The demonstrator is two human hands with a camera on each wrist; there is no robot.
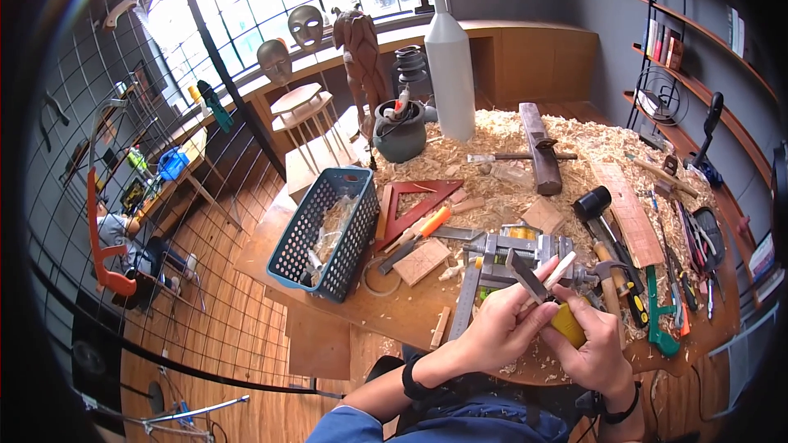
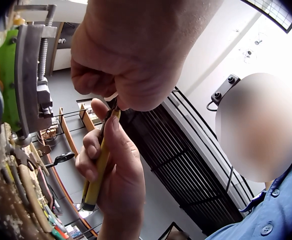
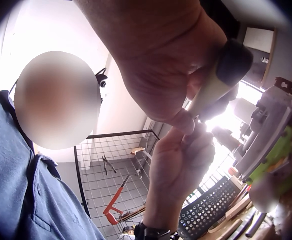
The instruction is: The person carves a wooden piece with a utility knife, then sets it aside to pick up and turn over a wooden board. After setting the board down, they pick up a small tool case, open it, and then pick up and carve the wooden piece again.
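In the head view, my right hand (image 1: 599, 340) grips the yellow handle (image 1: 568, 324) of a chisel, its dark end cap (image 3: 236, 62) showing in the right wrist view. The flat grey chisel blade (image 1: 525, 276) points up and left, past the fingers of my left hand (image 1: 501, 324). A slim pale wood piece (image 1: 562, 269) sticks up between the hands, held in my left hand, its lower end hidden by fingers. Both hands meet over the table's front edge, close in front of a metal vise (image 1: 497, 254).
Wood shavings (image 1: 501, 127) cover much of the table. A perforated basket (image 1: 328, 234) stands left, beside a red triangular square (image 1: 406, 205). To the right lie a mallet (image 1: 593, 203), a hammer (image 1: 609, 279) and a green-handled tool (image 1: 657, 312). A wooden plane (image 1: 539, 148) and tall grey bottle (image 1: 450, 74) stand behind.
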